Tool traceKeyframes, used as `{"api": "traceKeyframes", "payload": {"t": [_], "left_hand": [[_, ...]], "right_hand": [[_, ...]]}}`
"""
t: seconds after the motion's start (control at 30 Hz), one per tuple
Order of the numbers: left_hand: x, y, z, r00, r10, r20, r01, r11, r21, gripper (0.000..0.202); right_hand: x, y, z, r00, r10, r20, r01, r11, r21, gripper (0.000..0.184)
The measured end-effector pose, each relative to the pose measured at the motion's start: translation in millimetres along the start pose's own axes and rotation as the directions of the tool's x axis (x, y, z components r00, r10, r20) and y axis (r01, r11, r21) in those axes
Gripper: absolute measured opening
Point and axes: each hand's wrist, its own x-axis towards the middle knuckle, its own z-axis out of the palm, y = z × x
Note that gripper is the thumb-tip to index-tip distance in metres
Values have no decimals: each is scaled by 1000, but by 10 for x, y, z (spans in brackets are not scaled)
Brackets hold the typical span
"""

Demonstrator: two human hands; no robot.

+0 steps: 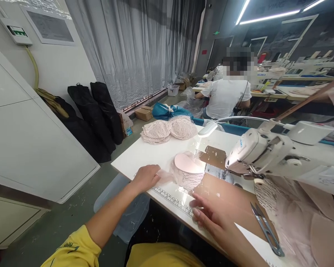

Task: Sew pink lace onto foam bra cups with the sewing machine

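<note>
My left hand (145,177) lies closed on the table's near edge, its fingers pinching the sheer edge of a pink lace bra cup (187,169). That cup lies on the white table (147,152) just left of the sewing machine's (269,148) needle. My right hand (211,213) hovers over the brown plate in front of the machine, fingers stretched out, holding nothing. A ruler strip (172,200) is fixed along the table's front edge between my hands.
A stack of lace cups (169,129) sits at the table's far end. Thread snips (265,229) lie right of my right hand, with pink fabric (308,218) beyond. Black bags (94,115) lean on the wall. A person in a white shirt (226,97) sits ahead.
</note>
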Motion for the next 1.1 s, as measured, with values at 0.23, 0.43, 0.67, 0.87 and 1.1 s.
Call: {"api": "traceKeyframes", "payload": {"t": [0.23, 0.43, 0.67, 0.87, 1.1], "left_hand": [[-277, 720, 123, 990, 22, -137, -104, 773, -626, 36], [-158, 867, 118, 985, 85, 152, 152, 14, -988, 55], [-86, 1160, 195, 992, 111, 67, 76, -70, -995, 58], [53, 1365, 262, 981, 169, 99, 114, -76, -991, 57], [502, 1101, 250, 932, 323, -166, -362, 801, -477, 28]], "right_hand": [[115, -159, 374, 988, 80, -135, 4, 848, 529, 47], [-3, -166, 268, 995, 72, -64, -8, 725, 689, 37], [-54, -86, 102, 950, 181, -254, 60, 694, 718, 19], [-179, -175, 20, 937, 150, -315, 145, 653, 743, 28], [-687, -213, -214, 920, 175, -351, 109, 745, 658, 40]]}}
